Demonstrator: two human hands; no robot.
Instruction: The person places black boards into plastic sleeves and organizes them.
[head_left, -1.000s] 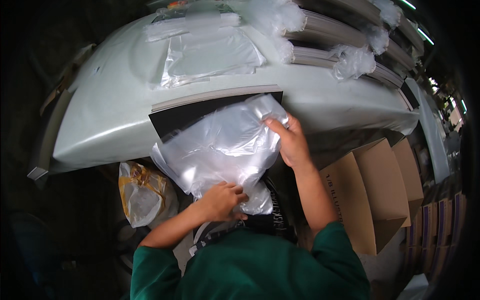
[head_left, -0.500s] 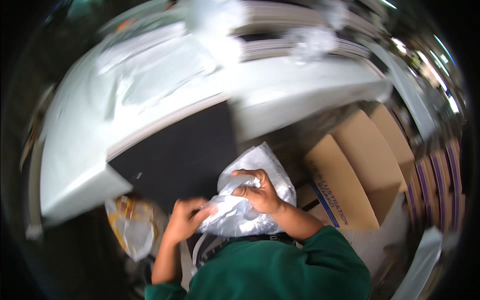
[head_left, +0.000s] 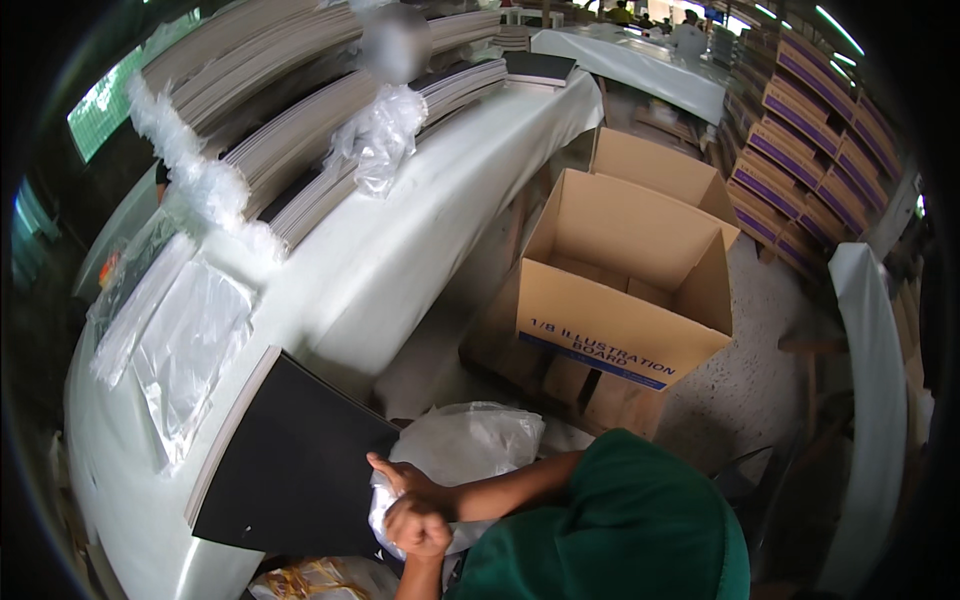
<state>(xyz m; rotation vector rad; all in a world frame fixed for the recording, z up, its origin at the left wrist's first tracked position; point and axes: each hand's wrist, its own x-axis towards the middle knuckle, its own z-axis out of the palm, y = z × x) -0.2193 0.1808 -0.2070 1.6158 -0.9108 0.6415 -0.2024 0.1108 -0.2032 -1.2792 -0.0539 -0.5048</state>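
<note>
A clear plastic bag [head_left: 475, 440] lies against my lap, beside a stack of black boards [head_left: 300, 465] on the table corner. My right hand [head_left: 412, 488] reaches across the bag and is closed on its gathered edge, thumb sticking out toward the boards. Just below, my left hand [head_left: 418, 528] is curled into a fist at the same edge, close against the right one. The bag's film shows beside both hands; the fingertips are mostly hidden.
Open cardboard cartons [head_left: 625, 290] stand right of the table. Flat plastic bags [head_left: 195, 345] lie on the white-covered table [head_left: 350, 290], with board stacks [head_left: 330, 130] along its back. Stacked cartons [head_left: 800, 150] rise at far right. A bag with yellow bands [head_left: 325, 580] sits low down.
My view has swung to the right, bringing the open cartons toward the middle. My hands, apart on the bag before, are now close together at its edge.
</note>
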